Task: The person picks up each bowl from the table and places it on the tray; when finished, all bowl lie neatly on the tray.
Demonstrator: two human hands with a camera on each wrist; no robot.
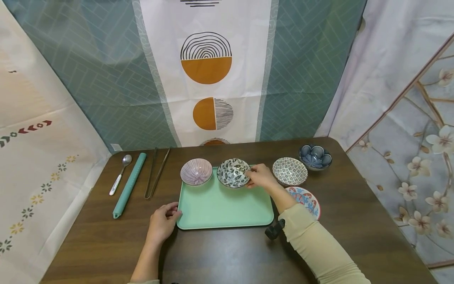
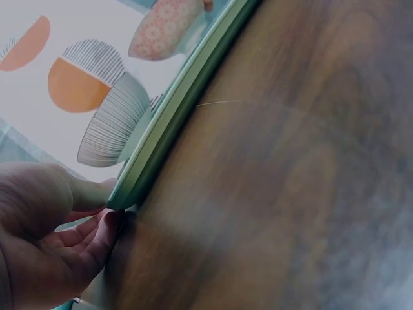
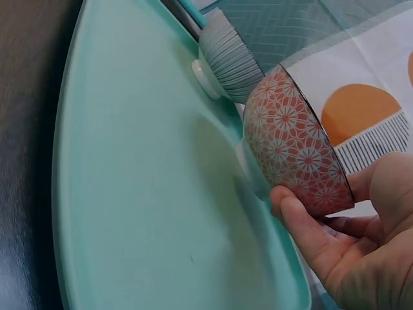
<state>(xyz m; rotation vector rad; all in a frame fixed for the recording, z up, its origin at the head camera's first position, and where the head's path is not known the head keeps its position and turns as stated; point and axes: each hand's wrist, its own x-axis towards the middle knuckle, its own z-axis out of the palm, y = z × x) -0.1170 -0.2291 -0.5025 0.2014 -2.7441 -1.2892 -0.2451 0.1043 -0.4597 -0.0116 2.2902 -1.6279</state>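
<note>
A mint-green tray (image 1: pixel 227 211) lies on the dark wooden table. My left hand (image 1: pixel 164 221) pinches its left edge between thumb and fingers, also seen with the hand (image 2: pixel 58 226) in the left wrist view. My right hand (image 1: pixel 261 176) grips the right rim of a bowl (image 1: pixel 233 173) with a dark leaf pattern inside. From outside, in the right wrist view, that bowl (image 3: pixel 290 142) is red with white flowers; it is at the tray's back part. Left of it, a purple-striped bowl (image 1: pixel 196 172) stands at the tray's back left corner.
Right of the tray are a checked bowl (image 1: pixel 290 171), a dark blue bowl (image 1: pixel 315 157) and a red-and-blue patterned plate (image 1: pixel 307 201), partly behind my right arm. On the left lie a spoon (image 1: pixel 120 174), a green stick-like case (image 1: pixel 129 185) and metal tongs (image 1: pixel 156 173).
</note>
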